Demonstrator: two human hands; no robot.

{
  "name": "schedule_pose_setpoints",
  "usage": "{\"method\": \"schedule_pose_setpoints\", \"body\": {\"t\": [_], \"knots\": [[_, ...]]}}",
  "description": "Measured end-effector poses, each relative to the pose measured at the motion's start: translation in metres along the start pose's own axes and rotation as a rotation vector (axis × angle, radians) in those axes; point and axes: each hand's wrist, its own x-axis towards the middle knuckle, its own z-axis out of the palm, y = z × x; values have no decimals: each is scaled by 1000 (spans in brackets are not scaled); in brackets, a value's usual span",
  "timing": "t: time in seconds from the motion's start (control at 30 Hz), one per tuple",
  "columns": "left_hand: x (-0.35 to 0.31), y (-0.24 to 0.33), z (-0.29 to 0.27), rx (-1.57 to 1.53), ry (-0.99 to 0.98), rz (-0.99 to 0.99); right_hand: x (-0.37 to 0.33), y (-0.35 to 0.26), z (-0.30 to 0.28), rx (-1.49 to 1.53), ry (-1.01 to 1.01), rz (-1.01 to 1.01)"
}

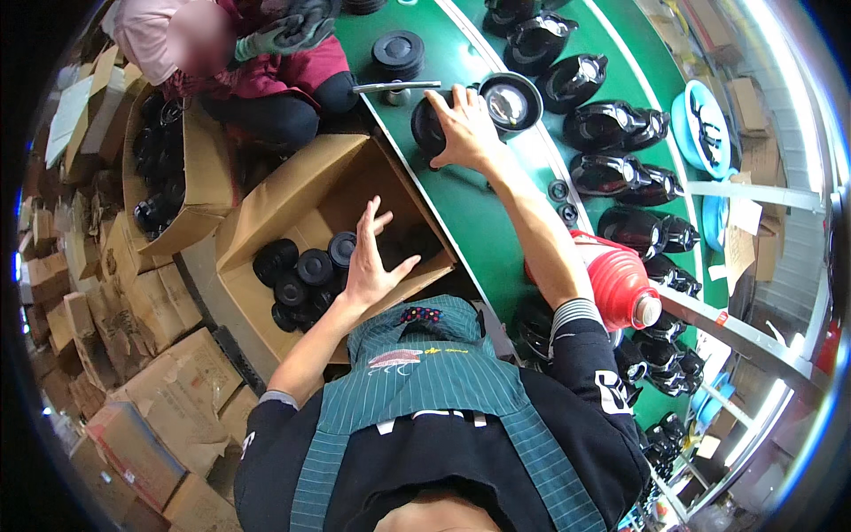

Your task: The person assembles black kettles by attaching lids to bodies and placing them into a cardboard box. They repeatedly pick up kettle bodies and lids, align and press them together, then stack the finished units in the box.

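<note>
A: Where is the black round lid (pixel 429 129)?

B: On the green table (pixel 461 213), under the right hand (pixel 465 124), fingers spread over it.

A: And the left hand (pixel 372 257)?

B: Open, empty, above the cardboard box (pixel 292 191). The lid looks light, rigid, smooth; its rim seems the best hold.

black part (pixel 429 131): mostly hidden under right hand (pixel 464 124) | co-worker's face: blurred

Bright, even light from strip lamps at right rim (pixel 780 53), slightly blown out. Glare spots on glossy black kettle bodies (pixel 612 124) along green conveyor belt (pixel 470 204). Soft shadows. Heavy fisheye bend, dark vignette at corners; a face is blurred top left.
</note>
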Motion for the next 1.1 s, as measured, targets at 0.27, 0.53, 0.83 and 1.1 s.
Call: {"method": "schedule_pose_setpoints", "body": {"t": [0.27, 0.53, 0.83, 1.1], "knots": [[-77, -24, -24, -10, 34, -111, 24, 0, 4, -78, -198, -76], [-100, -38, -47, -150, 168, -171, -7, -51, -27, 60, 41, -49], [-88, -103, -122, -687, -138, -284, -150, -159, -95, 1244, -1, 209], [-72, -13, -150, -812, -194, -192, -222, -192, -124, 1153, 13, 319]]}}
